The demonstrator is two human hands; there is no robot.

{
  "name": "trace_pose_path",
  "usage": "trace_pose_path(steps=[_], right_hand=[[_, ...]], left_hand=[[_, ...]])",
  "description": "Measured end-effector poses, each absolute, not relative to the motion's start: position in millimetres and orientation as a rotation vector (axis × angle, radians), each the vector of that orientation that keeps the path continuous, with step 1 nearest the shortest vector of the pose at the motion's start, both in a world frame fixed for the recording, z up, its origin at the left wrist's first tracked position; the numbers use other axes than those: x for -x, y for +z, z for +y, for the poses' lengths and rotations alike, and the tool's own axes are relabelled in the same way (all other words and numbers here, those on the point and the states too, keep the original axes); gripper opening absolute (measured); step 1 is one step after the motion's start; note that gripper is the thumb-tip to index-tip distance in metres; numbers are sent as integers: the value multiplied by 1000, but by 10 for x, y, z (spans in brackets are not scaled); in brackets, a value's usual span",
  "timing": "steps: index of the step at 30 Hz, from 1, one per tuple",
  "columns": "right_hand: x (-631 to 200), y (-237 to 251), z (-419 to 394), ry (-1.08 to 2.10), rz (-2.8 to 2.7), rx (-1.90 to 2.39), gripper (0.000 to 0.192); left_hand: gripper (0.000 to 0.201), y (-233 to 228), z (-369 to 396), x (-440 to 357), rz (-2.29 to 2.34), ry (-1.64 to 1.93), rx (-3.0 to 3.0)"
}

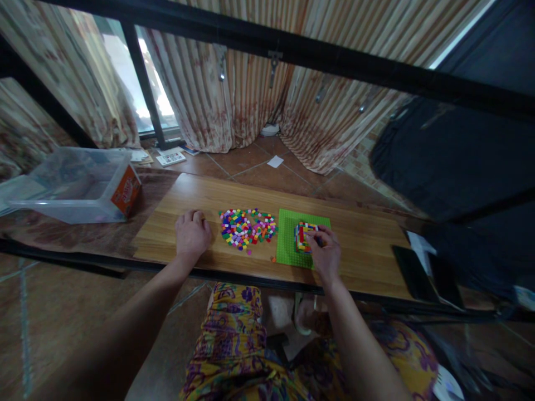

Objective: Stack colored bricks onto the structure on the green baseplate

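right hand [325, 253]: fingertips pinched on the multicoloured brick stack [304, 236], near right of the green baseplate [292, 234] | left hand [191, 233]: loosely curled, resting on the wooden board [368, 245], left of the loose brick pile [247, 227] | tip: press straight down, baseplate held flat

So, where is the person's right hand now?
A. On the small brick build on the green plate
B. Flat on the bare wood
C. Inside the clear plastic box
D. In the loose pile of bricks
A: the right hand has its fingers on the colourful brick build standing on the green baseplate.
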State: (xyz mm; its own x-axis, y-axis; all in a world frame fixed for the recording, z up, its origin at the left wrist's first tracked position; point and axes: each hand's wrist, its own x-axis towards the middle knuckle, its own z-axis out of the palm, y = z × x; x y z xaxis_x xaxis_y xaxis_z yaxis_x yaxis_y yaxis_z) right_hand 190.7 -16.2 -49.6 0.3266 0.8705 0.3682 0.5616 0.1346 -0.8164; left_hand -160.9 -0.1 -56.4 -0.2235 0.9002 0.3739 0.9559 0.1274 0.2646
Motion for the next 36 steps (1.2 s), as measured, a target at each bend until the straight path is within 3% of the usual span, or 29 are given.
trace_pose_path(steps=[12,18,24,36], right_hand=[[-1891,-453,-155,333,-1375,1545,22],[-1714,-309,-421,55,-1505,1579,23],[-1370,-380,-751,400,-1973,1443,26],[-1288,-489,-692,425,-2060,1514,18]], left_hand=[[31,-526,-9,1590,-2295,-728,1893],[31,-533,-7,1597,-2294,-734,1904],[32,-566,5,1614,-2266,-727,1898],[32,-594,13,1635,-2254,-729,1890]])
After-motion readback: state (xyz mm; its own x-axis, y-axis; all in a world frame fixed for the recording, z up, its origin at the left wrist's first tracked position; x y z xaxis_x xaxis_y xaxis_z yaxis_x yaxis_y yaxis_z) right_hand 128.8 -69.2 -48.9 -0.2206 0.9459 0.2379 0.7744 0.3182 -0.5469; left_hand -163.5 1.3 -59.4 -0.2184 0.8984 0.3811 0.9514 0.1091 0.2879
